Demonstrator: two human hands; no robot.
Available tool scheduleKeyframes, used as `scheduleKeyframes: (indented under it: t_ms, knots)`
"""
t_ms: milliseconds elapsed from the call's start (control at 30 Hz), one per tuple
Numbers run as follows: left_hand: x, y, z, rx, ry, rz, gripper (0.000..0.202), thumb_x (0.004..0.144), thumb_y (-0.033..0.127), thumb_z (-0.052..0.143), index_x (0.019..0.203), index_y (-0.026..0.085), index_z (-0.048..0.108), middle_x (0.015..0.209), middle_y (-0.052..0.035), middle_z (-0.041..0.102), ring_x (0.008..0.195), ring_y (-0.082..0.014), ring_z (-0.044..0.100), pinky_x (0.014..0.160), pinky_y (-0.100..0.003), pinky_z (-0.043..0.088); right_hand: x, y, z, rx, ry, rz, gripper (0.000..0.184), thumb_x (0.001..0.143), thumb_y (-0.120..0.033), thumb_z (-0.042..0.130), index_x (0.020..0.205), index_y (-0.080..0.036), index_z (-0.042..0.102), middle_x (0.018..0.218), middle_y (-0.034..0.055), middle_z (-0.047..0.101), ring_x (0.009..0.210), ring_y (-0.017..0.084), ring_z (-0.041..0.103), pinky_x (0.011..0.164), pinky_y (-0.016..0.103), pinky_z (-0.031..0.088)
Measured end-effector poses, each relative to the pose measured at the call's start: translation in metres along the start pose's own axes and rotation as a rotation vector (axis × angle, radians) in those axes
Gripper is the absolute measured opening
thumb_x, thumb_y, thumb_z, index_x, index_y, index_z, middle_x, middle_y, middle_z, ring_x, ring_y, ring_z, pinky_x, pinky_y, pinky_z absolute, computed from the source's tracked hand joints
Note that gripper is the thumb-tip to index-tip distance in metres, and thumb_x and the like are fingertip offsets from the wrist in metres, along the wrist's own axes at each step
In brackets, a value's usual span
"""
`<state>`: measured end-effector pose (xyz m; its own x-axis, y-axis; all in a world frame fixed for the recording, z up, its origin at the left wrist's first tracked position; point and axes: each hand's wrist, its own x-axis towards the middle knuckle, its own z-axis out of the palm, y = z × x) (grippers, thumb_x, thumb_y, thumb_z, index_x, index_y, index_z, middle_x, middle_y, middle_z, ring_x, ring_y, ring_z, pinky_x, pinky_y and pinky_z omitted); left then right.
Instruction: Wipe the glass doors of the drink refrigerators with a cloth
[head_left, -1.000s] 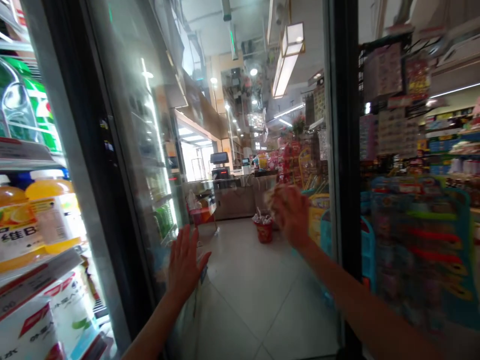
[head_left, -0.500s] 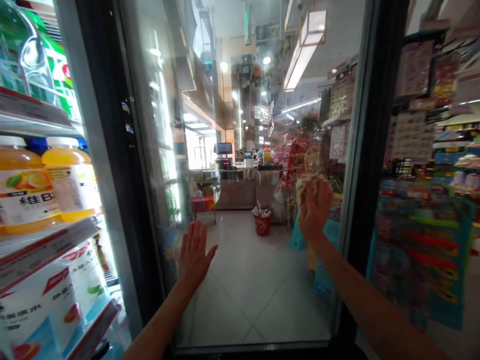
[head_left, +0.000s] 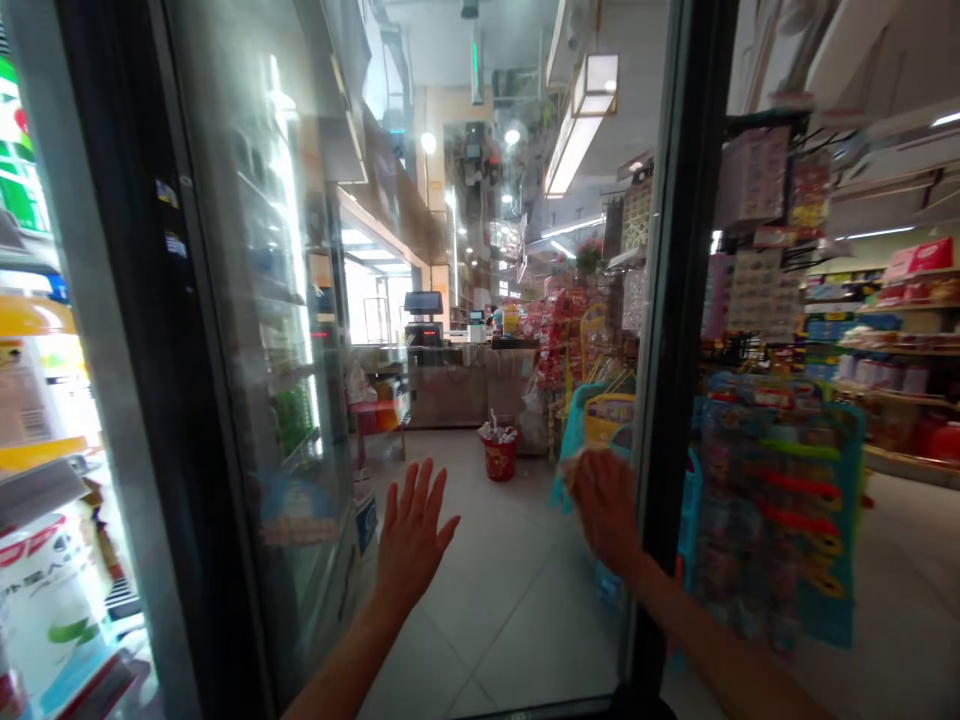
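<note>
A glass fridge door with a black frame stands swung out in front of me. My left hand lies flat on the glass, fingers stretched and spread, holding nothing. My right hand presses a pale crumpled cloth against the glass close to the door's right frame edge. The cloth shows only at my fingertips; the hand is slightly blurred.
Lit fridge shelves at the left hold an orange drink bottle and white cartons. Through the glass I see a tiled floor, a red bucket and a checkout counter. A colourful goods rack stands at the right.
My right hand with the cloth has slid down the glass, from chest height to lower by the right frame. My left hand stays flat on the glass. My view has turned slightly right.
</note>
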<state>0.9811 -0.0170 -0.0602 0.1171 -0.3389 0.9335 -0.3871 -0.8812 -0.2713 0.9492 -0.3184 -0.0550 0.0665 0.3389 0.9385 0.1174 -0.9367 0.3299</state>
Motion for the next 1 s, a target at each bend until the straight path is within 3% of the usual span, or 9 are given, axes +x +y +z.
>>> scheduleKeyframes:
  t_ms: [100, 167, 300, 333, 467, 500, 667, 833, 1000]
  knots:
    - [-0.001, 0.000, 0.001, 0.029, -0.009, -0.017, 0.067, 0.089, 0.034, 0.047, 0.145, 0.012, 0.017, 0.146, -0.0168, 0.032, 0.141, -0.0251, 0.012, 0.114, -0.047, 0.018, -0.027, -0.024, 0.001, 0.088, -0.130, -0.147, 0.036, 0.086, -0.007, 0.040, 0.113, -0.023, 0.059, 0.128, 0.0059, 0.056, 0.138, 0.022, 0.026, 0.109, 0.047, 0.032]
    - [-0.002, 0.002, 0.001, 0.036, -0.018, -0.039, 0.069, 0.088, 0.034, 0.047, 0.145, 0.012, 0.016, 0.146, -0.0175, 0.031, 0.141, -0.0259, 0.012, 0.113, -0.048, 0.019, -0.010, -0.020, 0.004, 0.089, -0.103, -0.107, 0.036, 0.087, -0.010, 0.042, 0.116, -0.024, 0.058, 0.130, 0.0059, 0.055, 0.139, 0.022, 0.025, 0.110, 0.048, 0.030]
    - [-0.001, 0.004, -0.003, 0.029, -0.062, -0.057, 0.067, 0.089, 0.035, 0.046, 0.145, 0.015, 0.016, 0.147, -0.0158, 0.031, 0.141, -0.0250, 0.013, 0.112, -0.048, 0.022, 0.040, -0.008, 0.013, 0.071, 0.083, 0.140, 0.040, 0.087, -0.017, 0.046, 0.127, -0.017, 0.051, 0.145, 0.0146, 0.037, 0.141, 0.029, 0.015, 0.109, 0.058, 0.022]
    - [-0.001, 0.003, -0.005, 0.032, -0.068, -0.052, 0.066, 0.089, 0.034, 0.046, 0.145, 0.015, 0.017, 0.146, -0.0157, 0.032, 0.141, -0.0247, 0.013, 0.112, -0.047, 0.022, 0.041, -0.012, 0.014, 0.096, 0.067, 0.119, 0.041, 0.086, -0.015, 0.045, 0.126, -0.017, 0.052, 0.145, 0.0145, 0.037, 0.141, 0.029, 0.015, 0.109, 0.058, 0.021]
    - [-0.001, -0.001, -0.010, 0.063, -0.078, 0.003, 0.060, 0.089, 0.031, 0.047, 0.142, 0.011, 0.027, 0.144, -0.0160, 0.035, 0.141, -0.0241, 0.011, 0.112, -0.045, 0.023, 0.023, -0.042, 0.013, 0.247, -0.096, -0.239, 0.040, 0.084, -0.008, 0.043, 0.119, -0.023, 0.057, 0.133, 0.0061, 0.053, 0.137, 0.020, 0.027, 0.110, 0.047, 0.025]
    - [-0.001, -0.002, -0.011, 0.067, -0.081, 0.012, 0.059, 0.088, 0.030, 0.048, 0.141, 0.011, 0.029, 0.144, -0.0159, 0.036, 0.141, -0.0240, 0.011, 0.112, -0.044, 0.023, 0.023, -0.046, 0.013, 0.246, -0.095, -0.253, 0.040, 0.084, -0.008, 0.043, 0.118, -0.023, 0.057, 0.130, 0.0057, 0.056, 0.136, 0.020, 0.029, 0.110, 0.046, 0.026]
    - [-0.004, -0.006, -0.013, 0.074, -0.109, 0.014, 0.055, 0.088, 0.031, 0.048, 0.139, 0.014, 0.034, 0.144, -0.0141, 0.036, 0.141, -0.0237, 0.015, 0.112, -0.044, 0.023, 0.051, -0.052, 0.018, 0.084, 0.024, 0.071, 0.037, 0.086, -0.017, 0.045, 0.122, -0.016, 0.055, 0.134, 0.0150, 0.050, 0.140, 0.029, 0.020, 0.109, 0.053, 0.021]
    - [-0.006, -0.007, -0.010, 0.083, -0.098, 0.030, 0.055, 0.088, 0.031, 0.048, 0.139, 0.015, 0.034, 0.144, -0.0127, 0.037, 0.140, -0.0229, 0.015, 0.113, -0.042, 0.023, 0.053, -0.068, 0.021, 0.244, -0.047, -0.290, 0.040, 0.085, -0.009, 0.042, 0.118, -0.021, 0.058, 0.135, 0.0051, 0.051, 0.139, 0.020, 0.024, 0.113, 0.045, 0.019]
    - [-0.008, -0.020, -0.012, 0.081, -0.055, -0.029, 0.063, 0.088, 0.034, 0.047, 0.143, 0.013, 0.024, 0.145, -0.0152, 0.036, 0.141, -0.0229, 0.014, 0.114, -0.044, 0.020, 0.077, -0.076, 0.027, 0.169, 0.021, 0.006, 0.042, 0.085, -0.015, 0.045, 0.126, -0.016, 0.052, 0.137, 0.0134, 0.048, 0.139, 0.027, 0.021, 0.111, 0.054, 0.017]
